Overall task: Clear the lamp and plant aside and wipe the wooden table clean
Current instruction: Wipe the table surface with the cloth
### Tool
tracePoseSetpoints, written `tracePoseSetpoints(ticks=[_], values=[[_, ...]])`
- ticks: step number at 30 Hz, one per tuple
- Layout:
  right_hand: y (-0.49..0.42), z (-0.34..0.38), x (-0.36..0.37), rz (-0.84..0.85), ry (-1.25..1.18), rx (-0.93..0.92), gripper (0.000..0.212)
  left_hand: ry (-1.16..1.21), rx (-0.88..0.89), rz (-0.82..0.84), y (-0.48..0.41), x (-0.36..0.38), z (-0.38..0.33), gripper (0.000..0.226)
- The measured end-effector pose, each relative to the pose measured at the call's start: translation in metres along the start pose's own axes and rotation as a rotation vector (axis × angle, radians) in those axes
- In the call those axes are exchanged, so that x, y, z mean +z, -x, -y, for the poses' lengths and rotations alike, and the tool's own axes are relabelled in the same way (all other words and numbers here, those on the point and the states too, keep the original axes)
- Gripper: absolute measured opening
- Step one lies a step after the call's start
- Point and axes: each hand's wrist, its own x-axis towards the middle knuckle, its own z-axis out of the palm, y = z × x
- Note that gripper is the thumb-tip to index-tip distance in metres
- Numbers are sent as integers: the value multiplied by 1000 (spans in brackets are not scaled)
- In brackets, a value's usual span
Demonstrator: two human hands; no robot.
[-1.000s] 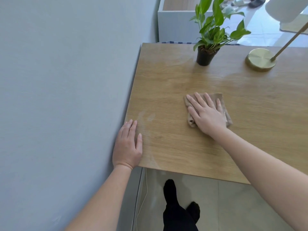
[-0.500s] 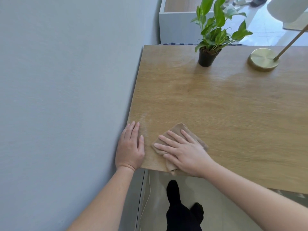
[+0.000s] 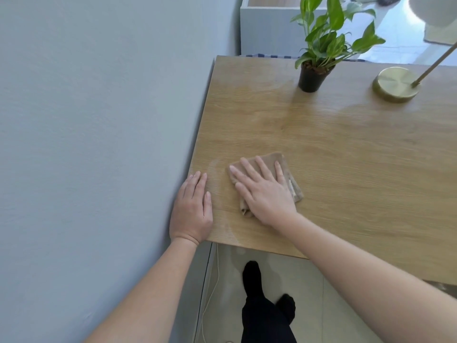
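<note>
Since a moment ago your right hand [image 3: 265, 194] slides the beige cloth [image 3: 286, 167] away from the edge, palm flat, fingers spread over it; your left hand [image 3: 191, 211] rests flat just beside it.

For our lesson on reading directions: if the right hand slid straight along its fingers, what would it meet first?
Probably nothing: the right hand, flat on the folded tan cloth, points up-left over the bare light wooden table toward the grey wall.

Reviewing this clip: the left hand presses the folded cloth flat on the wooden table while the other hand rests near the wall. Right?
Not quite. The head view shows the right hand pressing the folded cloth flat on the wooden table; the left hand rests near the wall.
</note>
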Motion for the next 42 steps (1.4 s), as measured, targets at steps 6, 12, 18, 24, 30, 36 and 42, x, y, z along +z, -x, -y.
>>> tracePoseSetpoints(ticks=[6, 12, 18, 24, 30, 36, 42], values=[[88, 25, 42, 30, 29, -157, 53, -15, 6, 7, 1, 0, 0, 51], [129, 9, 54, 65, 80, -274, 51, -16, -15, 12, 3, -3, -3, 51], [104, -19, 24, 150, 81, -389, 49, -14, -13, 3, 2, -2, -4, 51], [17, -56, -18, 6, 76, -200, 49, -5, -20, 2, 2, 1, -3, 51], [-54, -56, -31, -138, 21, 78, 53, -1, -29, 10, 2, 0, -1, 52], [-46, -46, -22, -148, 13, 127, 58, 2, -31, 18, 3, -3, -1, 52], [10, -11, 6, -132, -5, 149, 64, -8, -42, 33, 1, -5, -4, 52]])
